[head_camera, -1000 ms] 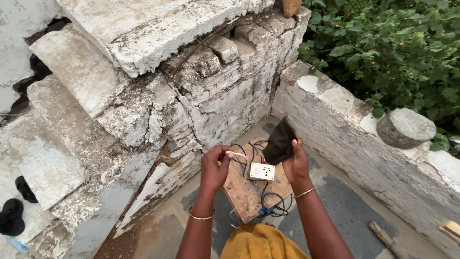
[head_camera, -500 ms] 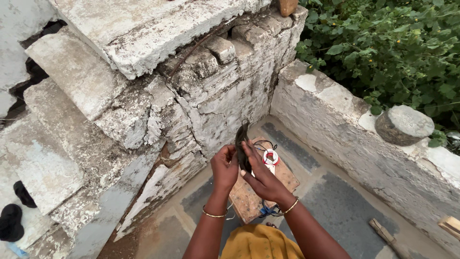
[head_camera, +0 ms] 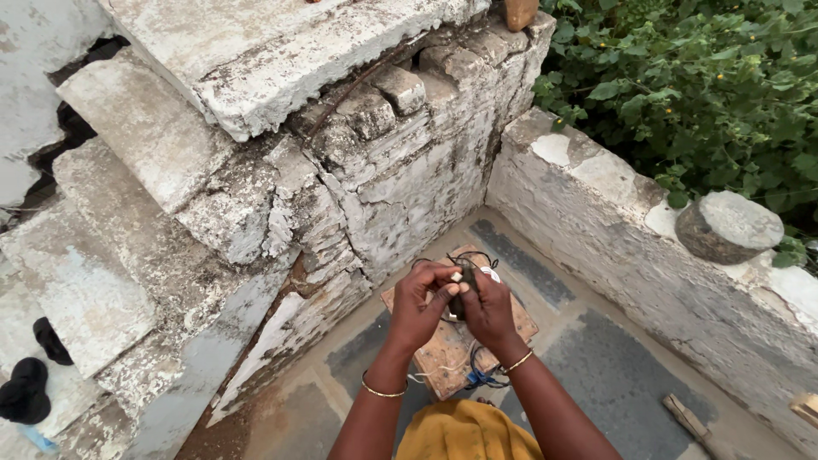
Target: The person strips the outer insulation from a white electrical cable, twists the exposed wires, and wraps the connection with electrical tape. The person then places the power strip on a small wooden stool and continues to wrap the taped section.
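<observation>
Your left hand [head_camera: 423, 300] and right hand [head_camera: 487, 308] clench one dark part [head_camera: 461, 300] together (white piece pinched) above the wooden board [head_camera: 443, 358]; fitting it needs steady pressure.

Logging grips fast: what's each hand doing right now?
Left hand: closed, pinching a small pale piece.
Right hand: closed around a dark object; what it is cannot be told.
</observation>
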